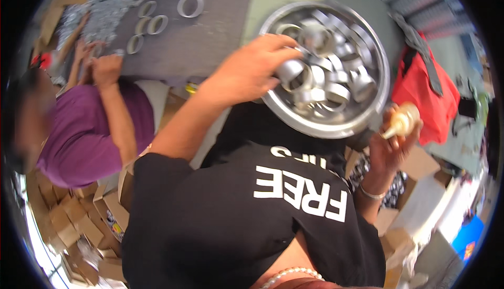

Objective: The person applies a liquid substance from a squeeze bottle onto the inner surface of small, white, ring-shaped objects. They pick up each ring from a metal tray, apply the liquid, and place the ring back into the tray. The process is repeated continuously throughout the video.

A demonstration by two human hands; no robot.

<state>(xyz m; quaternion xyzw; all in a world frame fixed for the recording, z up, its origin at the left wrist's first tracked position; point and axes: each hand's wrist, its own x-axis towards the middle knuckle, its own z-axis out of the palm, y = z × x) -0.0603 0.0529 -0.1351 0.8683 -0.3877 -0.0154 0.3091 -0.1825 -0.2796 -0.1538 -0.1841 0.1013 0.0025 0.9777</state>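
A round steel basin holds many loose silver metal rings, short and wide like bands. At its left side, my left hand reaches over the rim, thumb and fingers curled round one metal ring. Part of that grip is hidden by the back of the hand. My right hand, right of the basin, is wrapped round a small squeeze bottle with cream-coloured contents. Its nozzle points down and to the left.
On the dark table to the left stand several separate rings. A co-worker in a purple shirt handles something at that table beside a silvery heap. A red bag lies right of the basin; cardboard boxes stand below.
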